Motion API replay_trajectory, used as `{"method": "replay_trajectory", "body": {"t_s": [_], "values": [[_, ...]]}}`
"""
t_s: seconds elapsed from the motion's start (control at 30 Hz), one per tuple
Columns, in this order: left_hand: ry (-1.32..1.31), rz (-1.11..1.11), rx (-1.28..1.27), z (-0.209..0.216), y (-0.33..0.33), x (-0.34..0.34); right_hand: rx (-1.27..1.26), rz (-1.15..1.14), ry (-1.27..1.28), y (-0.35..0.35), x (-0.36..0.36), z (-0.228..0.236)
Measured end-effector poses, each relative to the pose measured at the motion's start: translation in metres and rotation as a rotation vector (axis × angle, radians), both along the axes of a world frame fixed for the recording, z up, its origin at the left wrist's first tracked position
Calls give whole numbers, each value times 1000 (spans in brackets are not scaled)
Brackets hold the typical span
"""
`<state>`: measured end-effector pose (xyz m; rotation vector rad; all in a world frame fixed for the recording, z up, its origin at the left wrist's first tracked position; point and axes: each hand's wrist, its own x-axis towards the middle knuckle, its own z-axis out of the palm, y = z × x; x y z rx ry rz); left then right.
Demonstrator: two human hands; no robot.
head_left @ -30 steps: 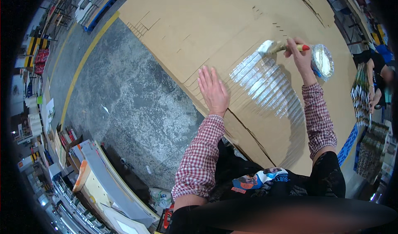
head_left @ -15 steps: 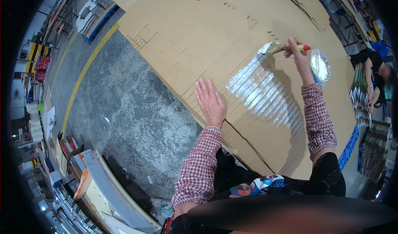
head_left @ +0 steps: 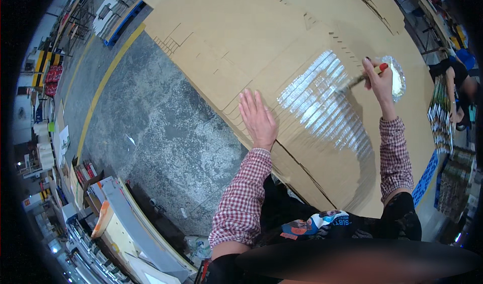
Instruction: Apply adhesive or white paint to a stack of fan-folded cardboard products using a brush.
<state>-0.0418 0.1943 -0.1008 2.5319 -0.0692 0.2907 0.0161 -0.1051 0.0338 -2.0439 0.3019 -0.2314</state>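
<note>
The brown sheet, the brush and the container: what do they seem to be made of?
Brown sheet: probably corrugated cardboard, matt; parallel ridges show in the shiny patch.
Brush: handle perhaps painted wood or plastic, judging by its smooth red end; bristles too blurred to tell.
Container: rim perhaps foil or clear film, from its crinkled silvery shine; body mostly hidden.

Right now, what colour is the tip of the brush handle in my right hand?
The handle tip is red, clearest in the head view.

Big, flat brown cardboard (head_left: 221,37) lies in front of me, with thin cuts (head_left: 170,43) in it. On it are shiny white stripes (head_left: 314,95), a round silver bowl (head_left: 399,82) and my flat left hand (head_left: 260,122).
</note>
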Motion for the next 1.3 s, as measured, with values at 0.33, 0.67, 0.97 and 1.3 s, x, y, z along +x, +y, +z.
{"method": "replay_trajectory", "body": {"t_s": [0.33,0.67,0.97,1.3], "values": [[-22,24,-7,-2,-1,0,-32,198,50,28,-24,4],[-39,11,-32,-3,2,1,15,132,136,-13,-76,-7],[-87,184,-192,13,-32,-56,546,91,-212,-78,-75,27],[-71,204,-158,-5,-30,-53,307,279,-207,-30,24,-29]]}}
